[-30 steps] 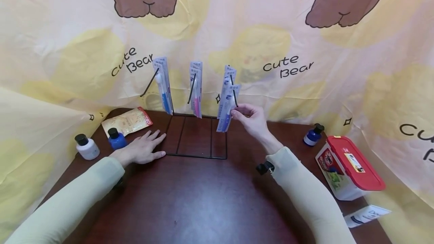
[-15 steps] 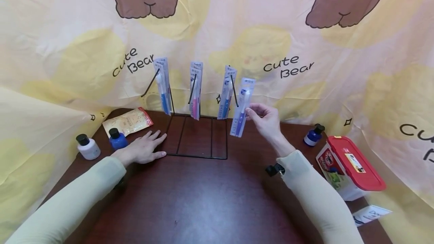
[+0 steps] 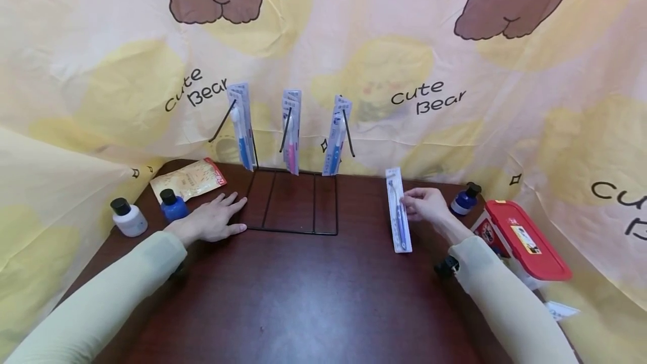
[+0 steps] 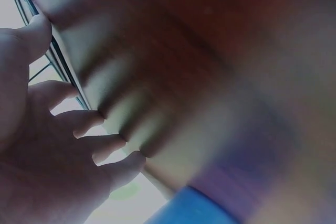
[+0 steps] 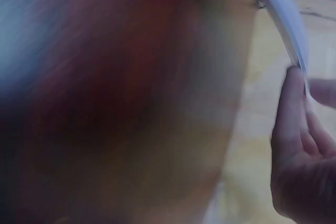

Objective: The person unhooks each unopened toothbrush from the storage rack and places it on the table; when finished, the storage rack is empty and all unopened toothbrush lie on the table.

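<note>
Table (image 3: 303, 296) sharp overhead; wrist views blurred, toothbrush pack (image 3: 398, 210) edge-on.

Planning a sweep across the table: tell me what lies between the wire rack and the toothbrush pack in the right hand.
In the head view, only bare brown table separates the wire rack from the toothbrush pack.

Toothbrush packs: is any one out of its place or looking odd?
Yes. One toothbrush pack is on the table, right of the wire rack, pinched by the right hand, while the other packs hang on the rack's hooks.
</note>
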`<state>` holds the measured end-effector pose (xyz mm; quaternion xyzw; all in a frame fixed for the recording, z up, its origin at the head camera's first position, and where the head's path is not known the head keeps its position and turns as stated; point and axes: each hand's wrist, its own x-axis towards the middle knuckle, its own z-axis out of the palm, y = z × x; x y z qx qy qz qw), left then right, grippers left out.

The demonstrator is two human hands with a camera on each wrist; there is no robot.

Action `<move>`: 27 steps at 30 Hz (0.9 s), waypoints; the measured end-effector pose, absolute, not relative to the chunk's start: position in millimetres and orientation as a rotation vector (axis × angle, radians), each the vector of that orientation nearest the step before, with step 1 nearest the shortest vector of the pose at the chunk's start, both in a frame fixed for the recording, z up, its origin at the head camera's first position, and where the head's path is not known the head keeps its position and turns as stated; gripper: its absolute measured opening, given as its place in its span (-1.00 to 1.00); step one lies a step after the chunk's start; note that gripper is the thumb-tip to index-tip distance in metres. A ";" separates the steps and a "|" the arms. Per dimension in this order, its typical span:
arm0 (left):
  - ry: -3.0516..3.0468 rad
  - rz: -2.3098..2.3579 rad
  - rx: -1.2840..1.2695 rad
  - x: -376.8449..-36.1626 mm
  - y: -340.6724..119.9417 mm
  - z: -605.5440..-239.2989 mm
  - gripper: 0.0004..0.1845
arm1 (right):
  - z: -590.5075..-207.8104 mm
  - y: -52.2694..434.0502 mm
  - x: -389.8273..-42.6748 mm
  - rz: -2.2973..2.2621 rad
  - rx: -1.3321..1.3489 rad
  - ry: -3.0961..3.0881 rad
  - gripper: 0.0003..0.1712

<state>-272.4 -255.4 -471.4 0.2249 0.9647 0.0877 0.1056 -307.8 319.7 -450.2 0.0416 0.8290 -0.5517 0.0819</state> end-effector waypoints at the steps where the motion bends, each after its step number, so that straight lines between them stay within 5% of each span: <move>1: 2.843 0.260 0.659 -272.3 -255.7 -471.1 -0.11 | -455.0 322.8 -309.2 -1.597 0.139 2.467 -0.51; 17: 2.842 0.241 0.649 -272.2 -253.7 -468.1 -0.11 | -465.7 335.3 -311.0 -1.246 0.321 2.581 -0.56; 27: 2.838 0.245 0.643 -270.9 -252.8 -465.8 -0.12 | -439.1 313.7 -320.0 -0.762 -0.045 3.155 -0.68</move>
